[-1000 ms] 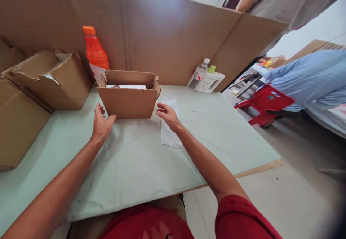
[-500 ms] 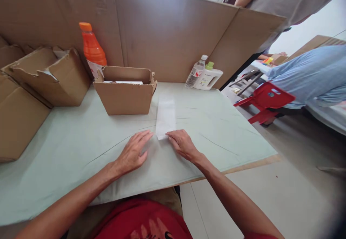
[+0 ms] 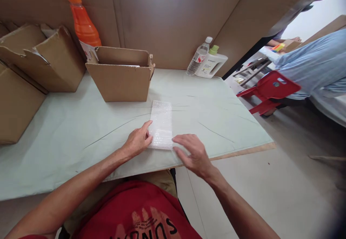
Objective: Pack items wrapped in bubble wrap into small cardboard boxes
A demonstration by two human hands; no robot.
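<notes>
- Lying flat near the table's (image 3: 54,152) front edge: bubble wrap (image 3: 161,123), a narrow strip, long side running away from the body.
- Left hand (image 3: 137,142) at the wrap's near-left corner, index finger stretched along the left edge, fingertips touching it; flat and loose, nothing gripped.
- Right hand (image 3: 193,154) at the near-right corner, fingers spread and extended, fingertips at or just over the wrap's near edge; contact hard to tell, nothing clasped.
- Open box (image 3: 121,82) just beyond the wrap, slightly left, flaps up, something white inside, barely visible.
- Orange bottle (image 3: 82,24) upright behind the box's left corner, against the cardboard wall (image 3: 173,19).
- More boxes (image 3: 43,58) stacked at far left, flaps torn and open.
- Clear water bottle (image 3: 198,57) and white jug (image 3: 212,64) with green cap, side by side at the table's far right corner, touching or nearly so.
- Red chair (image 3: 270,89) off the table to the right, with a person in a blue shirt (image 3: 313,66) beside it.
- Red shirt (image 3: 140,213) of the wearer at bottom centre.
</notes>
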